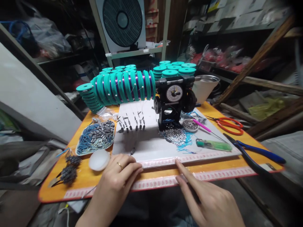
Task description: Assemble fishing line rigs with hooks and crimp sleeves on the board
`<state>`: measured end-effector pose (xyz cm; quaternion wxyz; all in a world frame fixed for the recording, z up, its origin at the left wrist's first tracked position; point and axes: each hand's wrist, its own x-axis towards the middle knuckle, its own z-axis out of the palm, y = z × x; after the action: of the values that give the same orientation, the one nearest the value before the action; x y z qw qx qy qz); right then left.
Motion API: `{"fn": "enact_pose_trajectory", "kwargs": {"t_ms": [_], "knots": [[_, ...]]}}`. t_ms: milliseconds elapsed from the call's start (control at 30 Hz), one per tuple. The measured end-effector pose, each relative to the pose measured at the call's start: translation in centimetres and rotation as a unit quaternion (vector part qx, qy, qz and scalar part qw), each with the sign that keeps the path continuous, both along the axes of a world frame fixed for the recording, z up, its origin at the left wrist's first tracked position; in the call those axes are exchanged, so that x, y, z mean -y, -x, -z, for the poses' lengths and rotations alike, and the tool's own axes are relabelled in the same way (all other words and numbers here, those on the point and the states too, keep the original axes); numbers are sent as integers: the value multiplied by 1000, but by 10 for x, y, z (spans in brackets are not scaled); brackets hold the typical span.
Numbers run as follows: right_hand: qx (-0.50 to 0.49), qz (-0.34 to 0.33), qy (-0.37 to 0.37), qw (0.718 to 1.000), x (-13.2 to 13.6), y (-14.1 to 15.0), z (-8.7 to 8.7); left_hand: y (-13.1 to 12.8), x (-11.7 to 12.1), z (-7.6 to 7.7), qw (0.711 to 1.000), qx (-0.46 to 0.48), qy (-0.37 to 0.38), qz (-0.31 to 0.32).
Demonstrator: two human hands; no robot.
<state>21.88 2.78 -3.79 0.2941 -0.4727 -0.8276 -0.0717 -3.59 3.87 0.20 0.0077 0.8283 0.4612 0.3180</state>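
Left hand [117, 178], bunched, hold unclear, and right hand [208, 195], finger and thumb parted, touch a measuring tape [162, 163]

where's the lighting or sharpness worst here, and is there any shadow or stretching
In the head view, the far shelves' red bags look dim and smeared; in the head view, a soft shadow lies on the white board below the green spools; in the head view, things near the edges look stretched, and the top right corner goes black.
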Motion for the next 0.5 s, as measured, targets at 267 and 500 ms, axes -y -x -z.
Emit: {"fn": "enact_pose_trajectory", "kwargs": {"t_ms": [267, 500], "knots": [[-13, 8, -26, 1000, -2, 2, -3, 2, 0, 1, 1000, 10, 1, 1], [-175, -79, -37, 981, 18, 22, -16, -14, 16, 8, 986, 162, -39, 26]]}}
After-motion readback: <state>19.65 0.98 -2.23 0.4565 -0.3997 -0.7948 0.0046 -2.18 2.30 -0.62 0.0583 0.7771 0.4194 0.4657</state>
